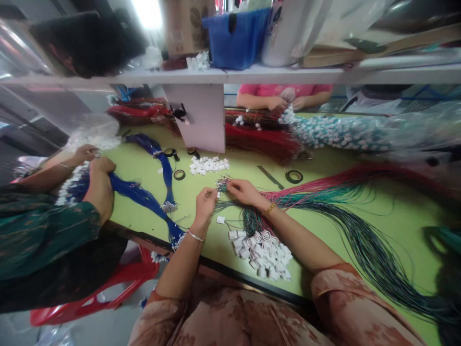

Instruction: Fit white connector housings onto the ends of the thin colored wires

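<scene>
My left hand [206, 204] is closed in a pinch on a small white plug connector [218, 194], over the green table. Beside it, my right hand [245, 191] has its fingers closed at the metal-tipped ends of a wire bundle [222, 182]; it seems to pinch a wire there. Red, green and black wires [313, 199] run from under my right wrist toward the right. Nearer to me lies a heap of white connectors [264, 252] fitted on wires. Beyond my hands are loose white connectors [209, 165].
Black tape rolls [294, 177] and a dark flat blade [270, 177] lie on the table [194, 192]. At left, a co-worker's hands [97, 161] handle blue wires [135, 190]. Across the table, another person's hands [284, 103] hold white-tipped wires. A shelf [317, 73] with a blue bin [237, 41] spans above.
</scene>
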`<state>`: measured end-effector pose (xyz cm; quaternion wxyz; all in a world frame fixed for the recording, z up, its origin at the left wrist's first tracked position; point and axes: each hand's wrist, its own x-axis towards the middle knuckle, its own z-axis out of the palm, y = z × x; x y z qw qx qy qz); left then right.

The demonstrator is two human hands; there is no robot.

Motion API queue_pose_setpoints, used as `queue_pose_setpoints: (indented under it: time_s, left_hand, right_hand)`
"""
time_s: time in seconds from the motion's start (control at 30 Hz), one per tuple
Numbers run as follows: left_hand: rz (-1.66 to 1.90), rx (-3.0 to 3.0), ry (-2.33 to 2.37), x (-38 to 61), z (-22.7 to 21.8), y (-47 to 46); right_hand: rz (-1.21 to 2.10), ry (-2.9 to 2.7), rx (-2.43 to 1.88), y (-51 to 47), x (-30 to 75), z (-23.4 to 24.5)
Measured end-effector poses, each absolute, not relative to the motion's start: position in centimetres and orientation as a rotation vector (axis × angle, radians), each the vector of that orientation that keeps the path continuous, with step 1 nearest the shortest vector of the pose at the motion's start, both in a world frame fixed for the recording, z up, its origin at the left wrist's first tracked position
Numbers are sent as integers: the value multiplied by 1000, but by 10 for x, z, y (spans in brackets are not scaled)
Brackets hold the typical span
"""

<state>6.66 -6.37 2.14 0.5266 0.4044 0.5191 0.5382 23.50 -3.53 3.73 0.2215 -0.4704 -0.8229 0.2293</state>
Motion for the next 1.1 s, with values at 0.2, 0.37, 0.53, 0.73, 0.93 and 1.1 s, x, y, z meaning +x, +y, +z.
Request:
queue_pose_setpoints:
  time_s: [0.2, 0.37, 0.53, 0.73, 0.93, 1.1]
  left_hand:
    - [1181, 952, 1326, 57, 25, -58]
    - [1214, 962, 1259, 60, 22, -59]
    - [1221, 929, 1216, 62, 21, -59]
    - [1212, 902, 1225, 61, 23, -60]
    - [1247, 847, 1147, 64, 23, -59]
    - [1259, 808, 1106, 65, 24, -60]
  right_hand:
    - [376, -2451, -1499, -22, 242, 29]
    - [288, -2495, -1570, -22, 244, 30]
    - [301, -2546, -1512, -20, 247, 34]
    - [288, -2493, -1588, -16, 247, 35]
    - [331, -2309, -1589, -12, 253, 42]
    - [449, -2332, -1497, -7, 243, 46]
